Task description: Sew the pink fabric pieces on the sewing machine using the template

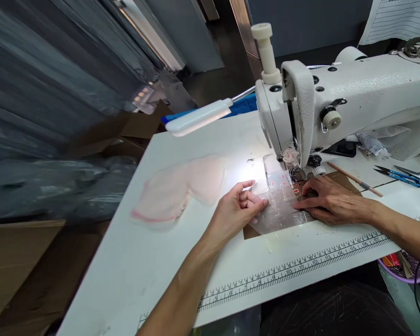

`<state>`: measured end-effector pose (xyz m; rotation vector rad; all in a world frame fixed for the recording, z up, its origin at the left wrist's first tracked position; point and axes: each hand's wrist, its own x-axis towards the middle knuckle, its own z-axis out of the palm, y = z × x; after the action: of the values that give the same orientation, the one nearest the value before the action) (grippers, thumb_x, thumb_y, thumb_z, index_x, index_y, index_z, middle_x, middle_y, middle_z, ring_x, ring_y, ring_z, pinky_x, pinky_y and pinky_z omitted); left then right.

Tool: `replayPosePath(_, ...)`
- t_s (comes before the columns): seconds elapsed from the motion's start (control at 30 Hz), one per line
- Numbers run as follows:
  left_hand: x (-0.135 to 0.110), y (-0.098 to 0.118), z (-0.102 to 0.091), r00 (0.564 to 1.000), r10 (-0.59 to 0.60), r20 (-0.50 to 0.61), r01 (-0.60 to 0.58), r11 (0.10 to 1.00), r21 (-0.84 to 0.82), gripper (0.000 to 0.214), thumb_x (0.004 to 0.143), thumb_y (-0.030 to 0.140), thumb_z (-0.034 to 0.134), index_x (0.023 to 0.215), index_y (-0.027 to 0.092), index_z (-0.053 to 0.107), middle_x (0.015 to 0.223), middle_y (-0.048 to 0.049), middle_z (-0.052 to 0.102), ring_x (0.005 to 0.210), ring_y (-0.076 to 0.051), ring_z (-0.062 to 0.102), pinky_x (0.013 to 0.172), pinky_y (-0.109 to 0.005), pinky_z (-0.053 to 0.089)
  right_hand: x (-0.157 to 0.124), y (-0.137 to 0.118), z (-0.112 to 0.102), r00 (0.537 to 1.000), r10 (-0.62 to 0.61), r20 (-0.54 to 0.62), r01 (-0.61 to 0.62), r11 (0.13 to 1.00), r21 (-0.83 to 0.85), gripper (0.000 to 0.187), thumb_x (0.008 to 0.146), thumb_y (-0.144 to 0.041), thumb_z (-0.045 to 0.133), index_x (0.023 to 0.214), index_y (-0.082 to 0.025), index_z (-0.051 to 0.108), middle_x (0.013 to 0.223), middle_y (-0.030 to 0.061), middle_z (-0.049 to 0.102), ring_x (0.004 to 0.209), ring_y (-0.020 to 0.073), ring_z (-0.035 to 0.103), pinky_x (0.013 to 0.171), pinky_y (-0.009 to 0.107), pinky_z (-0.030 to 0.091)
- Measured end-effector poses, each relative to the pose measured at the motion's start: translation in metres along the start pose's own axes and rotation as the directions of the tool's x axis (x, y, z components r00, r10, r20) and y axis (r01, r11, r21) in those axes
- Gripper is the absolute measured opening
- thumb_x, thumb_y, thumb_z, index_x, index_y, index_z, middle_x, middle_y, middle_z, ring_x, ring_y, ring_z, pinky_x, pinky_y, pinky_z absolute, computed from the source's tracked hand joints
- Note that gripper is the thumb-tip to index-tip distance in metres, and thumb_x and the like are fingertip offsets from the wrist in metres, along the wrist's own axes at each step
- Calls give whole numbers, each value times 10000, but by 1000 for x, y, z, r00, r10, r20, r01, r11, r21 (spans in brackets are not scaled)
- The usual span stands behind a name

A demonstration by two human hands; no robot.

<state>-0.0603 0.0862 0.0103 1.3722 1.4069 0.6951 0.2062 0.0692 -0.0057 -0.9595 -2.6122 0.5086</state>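
Note:
My left hand (236, 207) is at the left edge of a translucent plastic-like sheet (276, 212) with small red marks. Its fingers are curled with the thumb over the sheet's edge, seemingly pinching it. My right hand (327, 200) lies on the sheet's right side, fingers stretched out and pressing down. Under the sheet shows a flat brown piece (251, 232). Just beyond both hands is the needle area of a white sewing machine (273, 112), where a pale pink bunched fabric bit (290, 157) hangs. The machine's head partly hides the sheet's far end.
A pale pink fabric piece (182, 186) lies on the white table (119, 275), left of my hands. A lit lamp (199, 116) hangs over the table. A brown pencil (355, 178) and blue snips (402, 176) lie right. A printed ruler (294, 271) runs along the front edge.

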Motion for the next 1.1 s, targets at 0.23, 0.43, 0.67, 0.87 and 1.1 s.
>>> replayPosePath(0.23, 6, 0, 4, 698, 716, 6, -561, 541, 626, 202, 888, 364, 612, 976, 212, 714, 955, -46, 668, 644, -119, 569, 538, -247, 469, 0, -1, 0, 1000, -8, -11, 8, 1000, 12, 347, 957, -230, 484, 1227, -283, 696, 1137, 113, 575, 1082, 254, 513, 952, 452, 490)
replayPosePath(0.43, 33, 4, 22, 427, 719, 548, -809, 33, 587, 282, 979, 241, 429, 1028, 150, 692, 1105, -129, 704, 819, -212, 619, 695, -372, 509, 0, 1, 5, 995, -32, -92, 35, 999, 30, 324, 945, -195, 500, 1190, -245, 707, 1142, 123, 566, 1095, 263, 514, 975, 496, 475)
replayPosePath(0.67, 47, 4, 28, 532, 653, 538, -694, -27, 719, 403, 1018, 319, 333, 1095, 115, 671, 1081, -163, 671, 843, -257, 576, 688, -398, 441, 1, 11, 15, 978, -17, -207, 27, 999, 42, 325, 968, -196, 478, 1223, -213, 678, 1134, 130, 567, 1038, 243, 539, 923, 446, 529)
replayPosePath(0.87, 42, 5, 30, 558, 649, 516, -653, -41, 757, 368, 1019, 333, 351, 1004, 170, 681, 1090, -111, 644, 856, -225, 549, 706, -376, 411, 1, 11, 17, 971, -31, -239, 37, 999, 21, 312, 986, -217, 466, 1223, -229, 669, 1130, 118, 566, 1018, 227, 555, 913, 440, 538)
replayPosePath(1.1, 42, 5, 26, 565, 642, 517, -654, -33, 756, 413, 1035, 360, 330, 1189, 139, 643, 1154, -113, 681, 890, -238, 562, 747, -403, 396, 2, 9, 14, 974, -12, -224, 16, 1000, 17, 306, 986, -224, 469, 1206, -232, 682, 1100, 117, 573, 996, 226, 567, 884, 425, 559)
